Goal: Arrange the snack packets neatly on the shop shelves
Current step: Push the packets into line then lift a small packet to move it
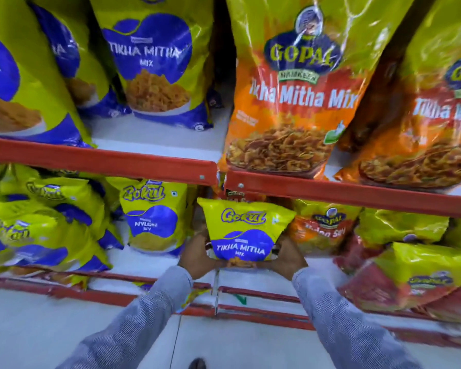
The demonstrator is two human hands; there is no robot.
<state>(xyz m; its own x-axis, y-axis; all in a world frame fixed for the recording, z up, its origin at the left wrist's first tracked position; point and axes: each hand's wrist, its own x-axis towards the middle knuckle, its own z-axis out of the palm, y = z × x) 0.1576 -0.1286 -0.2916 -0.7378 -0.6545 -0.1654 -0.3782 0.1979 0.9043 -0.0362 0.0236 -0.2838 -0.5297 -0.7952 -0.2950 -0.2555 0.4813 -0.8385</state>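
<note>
Gripping the Gokul packet [244,233] at its lower corners, left hand [197,255] and right hand [286,255] both clamped, label outward, upright for shelving beside the Nylon Sev packet [155,217].

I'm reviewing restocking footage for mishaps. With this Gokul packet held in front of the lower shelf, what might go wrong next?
1. The Tikha Mitha packet, pinched low by the left hand and right hand, may flop or slip.
2. It is headed for a shelf holding Nylon Sev, so it may be misfiled.
3. The leaning Gopal packets at right may slide off if nudged.
</note>
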